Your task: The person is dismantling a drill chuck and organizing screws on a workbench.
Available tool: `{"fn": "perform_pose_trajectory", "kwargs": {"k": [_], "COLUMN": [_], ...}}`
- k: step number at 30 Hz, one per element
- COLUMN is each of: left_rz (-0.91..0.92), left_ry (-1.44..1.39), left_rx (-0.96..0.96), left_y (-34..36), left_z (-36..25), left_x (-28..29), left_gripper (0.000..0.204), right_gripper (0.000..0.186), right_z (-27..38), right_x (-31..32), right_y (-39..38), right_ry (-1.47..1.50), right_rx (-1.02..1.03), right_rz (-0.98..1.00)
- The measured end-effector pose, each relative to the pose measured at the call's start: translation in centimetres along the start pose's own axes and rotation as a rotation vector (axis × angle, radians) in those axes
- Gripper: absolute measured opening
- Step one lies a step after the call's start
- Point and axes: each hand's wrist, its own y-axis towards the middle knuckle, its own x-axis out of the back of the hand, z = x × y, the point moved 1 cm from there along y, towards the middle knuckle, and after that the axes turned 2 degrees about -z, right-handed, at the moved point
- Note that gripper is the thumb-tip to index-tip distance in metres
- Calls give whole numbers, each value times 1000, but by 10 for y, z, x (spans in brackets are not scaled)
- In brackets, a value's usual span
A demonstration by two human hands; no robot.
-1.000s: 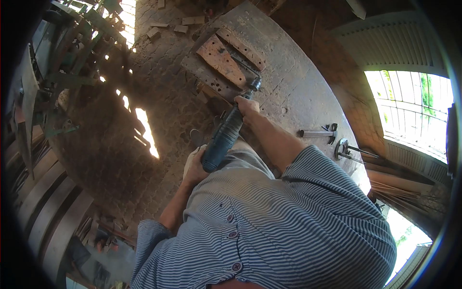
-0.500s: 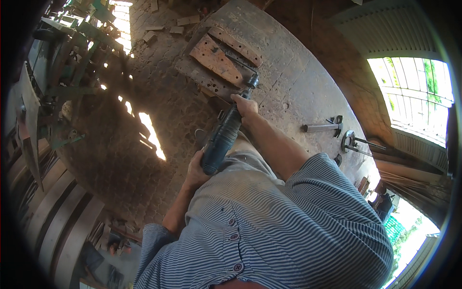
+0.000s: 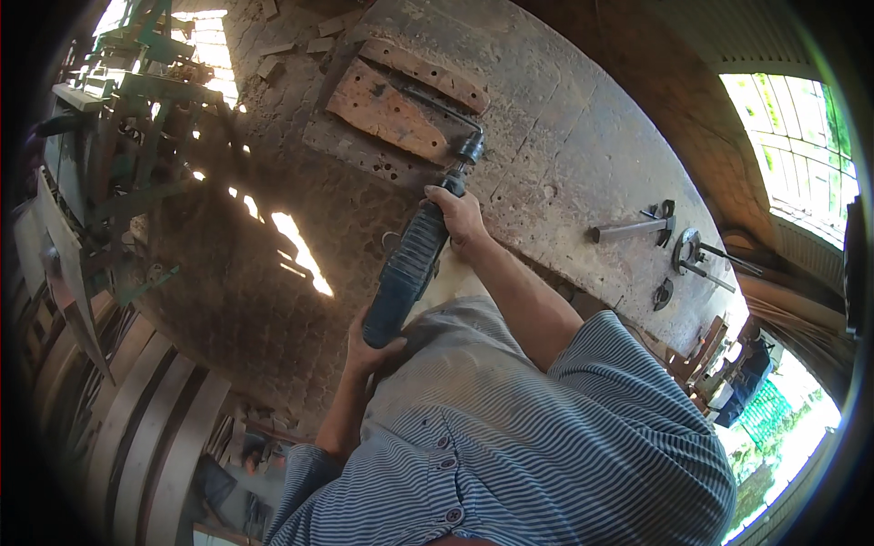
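The power tool (image 3: 401, 278), an elongated dark blue housing with a ribbed, rounded surface, is held obliquely in front of the person's body, its rear end near the waist and its front end over the workbench (image 3: 574, 118). The right hand (image 3: 460, 218) is closed around the neck of the housing; the left hand (image 3: 363, 353) grasps the rear end, thumb laid along the near side. At the front, a cylindrical dark metal chuck (image 3: 470, 148) adjoins a slender bent rod (image 3: 437, 106) (whether the rod is fixed in the chuck cannot be told). The rod runs between a tapered, orange-brown wooden plate (image 3: 387, 114) and a narrow, round-ended wooden strip (image 3: 426, 75), both pierced with small holes. These lie on a darker, perforated base plate (image 3: 337, 146) at the bench edge. The bench top is grey, worn and scratched. Farther right on it rest a hammer-like tool (image 3: 628, 229), a ring-shaped flange (image 3: 687, 250) with two projecting rods, and a small dark curved piece (image 3: 664, 294). Beyond the bench, wood offcuts (image 3: 273, 65) lie on the uneven, patterned floor (image 3: 246, 318); long, pale flat boards (image 3: 137, 437) stand side by side at lower left.
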Motion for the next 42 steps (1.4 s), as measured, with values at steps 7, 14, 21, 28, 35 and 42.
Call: {"fn": "perform_pose_trajectory", "kwargs": {"k": [7, 14, 21, 28, 35, 42], "left_rz": [57, -16, -60, -29, 87, 21], "left_ry": [221, 529, 791, 832, 855, 762], "left_rx": [-108, -324, -772, -773, -604, -605], "left_y": [6, 15, 33, 23, 23, 23], "left_z": [-21, -28, 1, 12, -15, -5], "left_x": [-17, -14, -12, -1, -7, 1], "left_gripper": [80, 83, 114, 122, 129, 87], "right_gripper": [36, 36, 42, 54, 53, 51], "right_z": [8, 2, 11, -1, 13, 14], "right_x": [5, 9, 3, 5, 6, 2], "right_y": [-3, 5, -4, 3, 0, 1], "right_ry": [54, 41, 44, -122, -190, -241], "right_rx": [19, 91, 131, 142, 50, 66], "right_rz": [11, -24, -27, -76, -99, -129]}}
